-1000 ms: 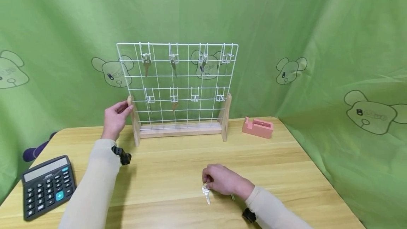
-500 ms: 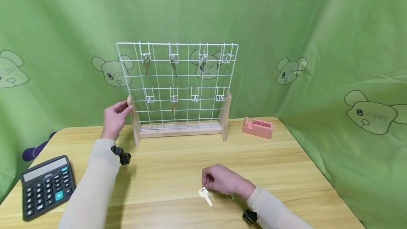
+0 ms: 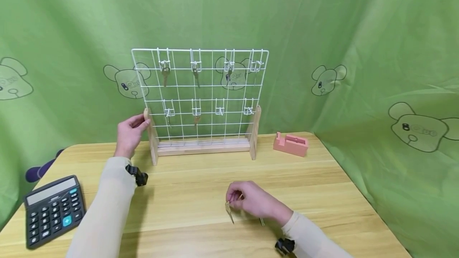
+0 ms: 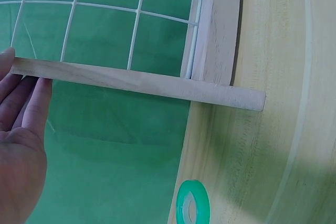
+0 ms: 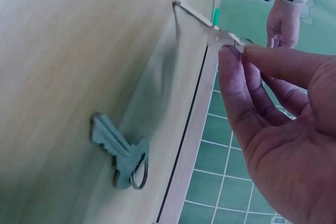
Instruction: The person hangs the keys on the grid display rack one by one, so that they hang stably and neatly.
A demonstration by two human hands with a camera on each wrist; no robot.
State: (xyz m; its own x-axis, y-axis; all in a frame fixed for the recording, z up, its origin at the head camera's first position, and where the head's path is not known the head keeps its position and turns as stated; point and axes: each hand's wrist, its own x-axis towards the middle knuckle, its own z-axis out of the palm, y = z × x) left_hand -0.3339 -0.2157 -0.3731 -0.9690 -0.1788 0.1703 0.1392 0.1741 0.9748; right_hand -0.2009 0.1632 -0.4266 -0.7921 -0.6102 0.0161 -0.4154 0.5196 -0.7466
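A white wire grid rack [image 3: 179, 49] on a wooden stand [image 3: 204, 147] stands at the back of the table. Several keys, such as a brownish one [image 3: 165, 76], hang from its hooks. My left hand [image 3: 129, 135] holds the rack's left wooden post [image 4: 142, 81], thumb on one side and fingers on the other. Between thumb and fingertips, my right hand [image 3: 251, 200] pinches a key [image 3: 229, 211] by its ring end, its blade pointing down over the table. A second key [image 5: 123, 153] with a ring lies on the table beneath that hand, mostly hidden in the head view.
At the left lies a black calculator [image 3: 55, 210]. A pink tape dispenser [image 3: 290, 145] sits right of the rack. In the left wrist view a green tape roll [image 4: 181, 203] shows near the table edge. Green curtain [image 3: 287, 19] hangs behind and beside the table.
My right hand has risen slightly with the key, which has turned from flat-on to nearly edge-on in the head view. My left hand stays on the post.
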